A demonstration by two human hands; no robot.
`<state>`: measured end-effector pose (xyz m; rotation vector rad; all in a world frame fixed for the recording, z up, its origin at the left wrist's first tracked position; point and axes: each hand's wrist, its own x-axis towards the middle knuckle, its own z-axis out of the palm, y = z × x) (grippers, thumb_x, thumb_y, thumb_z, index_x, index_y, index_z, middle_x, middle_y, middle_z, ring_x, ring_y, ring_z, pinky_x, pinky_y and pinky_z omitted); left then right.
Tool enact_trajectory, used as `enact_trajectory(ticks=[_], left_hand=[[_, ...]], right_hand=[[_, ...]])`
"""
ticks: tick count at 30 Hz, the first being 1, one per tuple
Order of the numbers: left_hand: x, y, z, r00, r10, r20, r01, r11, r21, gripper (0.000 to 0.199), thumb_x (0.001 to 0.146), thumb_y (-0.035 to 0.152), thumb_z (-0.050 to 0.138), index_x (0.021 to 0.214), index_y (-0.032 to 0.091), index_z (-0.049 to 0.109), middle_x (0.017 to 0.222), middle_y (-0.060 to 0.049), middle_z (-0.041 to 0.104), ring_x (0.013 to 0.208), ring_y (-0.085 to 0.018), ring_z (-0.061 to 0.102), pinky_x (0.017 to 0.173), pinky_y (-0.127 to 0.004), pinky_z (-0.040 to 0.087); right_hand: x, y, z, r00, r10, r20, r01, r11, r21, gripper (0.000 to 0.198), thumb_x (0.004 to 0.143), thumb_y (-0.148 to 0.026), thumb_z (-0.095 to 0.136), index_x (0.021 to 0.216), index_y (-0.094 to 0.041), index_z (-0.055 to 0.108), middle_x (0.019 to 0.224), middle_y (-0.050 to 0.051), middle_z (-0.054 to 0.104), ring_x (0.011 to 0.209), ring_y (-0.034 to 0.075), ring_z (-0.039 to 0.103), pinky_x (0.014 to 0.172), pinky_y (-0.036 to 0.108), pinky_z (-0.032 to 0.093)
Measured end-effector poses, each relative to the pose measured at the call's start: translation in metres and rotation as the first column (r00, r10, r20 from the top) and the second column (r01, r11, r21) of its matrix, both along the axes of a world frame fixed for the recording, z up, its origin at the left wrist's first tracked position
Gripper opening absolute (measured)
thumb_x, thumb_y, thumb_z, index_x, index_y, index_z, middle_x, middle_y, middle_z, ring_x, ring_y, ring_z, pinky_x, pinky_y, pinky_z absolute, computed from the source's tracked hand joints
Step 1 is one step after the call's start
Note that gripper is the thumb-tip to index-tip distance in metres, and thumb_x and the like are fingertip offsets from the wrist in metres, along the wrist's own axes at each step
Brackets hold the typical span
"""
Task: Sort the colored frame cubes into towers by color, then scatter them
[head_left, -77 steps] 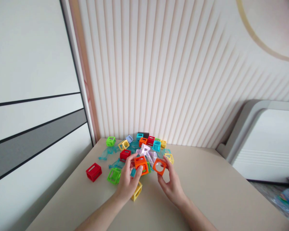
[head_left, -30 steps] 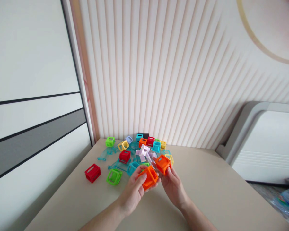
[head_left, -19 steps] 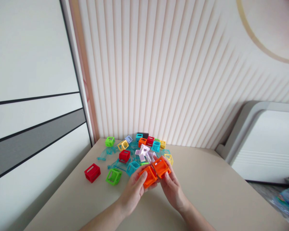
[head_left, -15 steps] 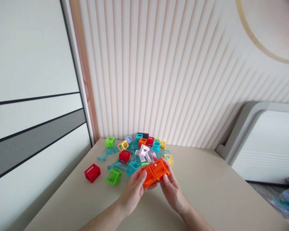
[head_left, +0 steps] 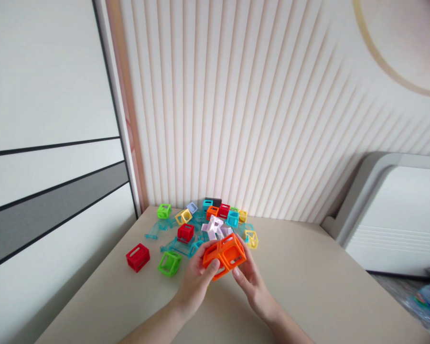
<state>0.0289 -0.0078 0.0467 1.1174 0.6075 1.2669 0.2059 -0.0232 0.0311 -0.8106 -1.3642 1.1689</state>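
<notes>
Two orange hollow cube blocks [head_left: 231, 253] sit side by side, touching, held up above the table's near part. My left hand [head_left: 198, 276] is closed on the left block, its thumb pressed across the front. Around the right block curls my right hand [head_left: 251, 282], its thumb at the lower edge and its fingers mostly hidden behind. Just beyond the hands lie pale lilac pieces [head_left: 214, 226] and a blue cube block [head_left: 196, 248], the latter partly covered by my left hand.
Left of my hands are a green cube block [head_left: 169, 263] and a red one [head_left: 138, 257]. Farther back, several coloured cubes and translucent teal pieces [head_left: 179, 246] lie near the ribbed wall [head_left: 215, 105]. A yellow cube block [head_left: 251, 239] lies to the right of the pile.
The two orange blocks have turned and tilted, showing more of their open faces. My right thumb has slid lower, off the front of the right block.
</notes>
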Motion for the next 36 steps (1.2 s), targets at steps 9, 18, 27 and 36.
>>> enact_trajectory(ticks=[9, 18, 27, 36], left_hand=[[-0.007, -0.006, 0.0, 0.931, 0.174, -0.321, -0.1, 0.966, 0.237, 0.05, 0.084, 0.038, 0.077, 0.131, 0.028, 0.062, 0.131, -0.011, 0.068, 0.117, -0.033, 0.067, 0.102, -0.044, 0.054], [-0.009, -0.003, 0.004, 0.896, 0.221, -0.386, -0.061, 0.921, 0.385, 0.043, 0.086, 0.037, 0.076, 0.125, 0.027, 0.062, 0.121, -0.008, 0.07, 0.111, -0.028, 0.068, 0.097, -0.039, 0.054], [-0.009, -0.004, 0.005, 0.891, 0.22, -0.397, -0.035, 0.905, 0.423, 0.039, 0.089, 0.035, 0.073, 0.124, 0.027, 0.058, 0.118, -0.006, 0.068, 0.108, -0.025, 0.068, 0.093, -0.037, 0.055], [-0.01, -0.004, 0.005, 0.887, 0.22, -0.405, 0.002, 0.877, 0.48, 0.04, 0.09, 0.036, 0.071, 0.125, 0.028, 0.054, 0.116, -0.005, 0.067, 0.105, -0.024, 0.067, 0.092, -0.036, 0.055]], right_hand=[[0.0, 0.005, -0.014, 0.999, 0.006, 0.053, -0.006, 1.0, -0.002, 0.044, 0.088, -0.054, 0.072, 0.123, -0.027, 0.069, 0.13, 0.011, 0.071, 0.126, 0.034, 0.061, 0.107, 0.054, 0.048], [0.002, 0.004, -0.021, 0.991, 0.055, 0.122, -0.058, 0.998, 0.014, 0.043, 0.093, -0.051, 0.067, 0.128, -0.026, 0.065, 0.127, 0.01, 0.071, 0.128, 0.033, 0.06, 0.107, 0.051, 0.049], [0.006, 0.004, -0.027, 0.978, 0.063, 0.2, -0.07, 0.997, 0.024, 0.041, 0.096, -0.05, 0.063, 0.129, -0.026, 0.061, 0.132, 0.01, 0.068, 0.129, 0.031, 0.059, 0.107, 0.049, 0.049], [0.009, 0.002, -0.031, 0.959, 0.021, 0.284, -0.046, 0.995, 0.083, 0.042, 0.097, -0.05, 0.061, 0.129, -0.024, 0.06, 0.135, 0.012, 0.067, 0.126, 0.03, 0.062, 0.107, 0.048, 0.05]])
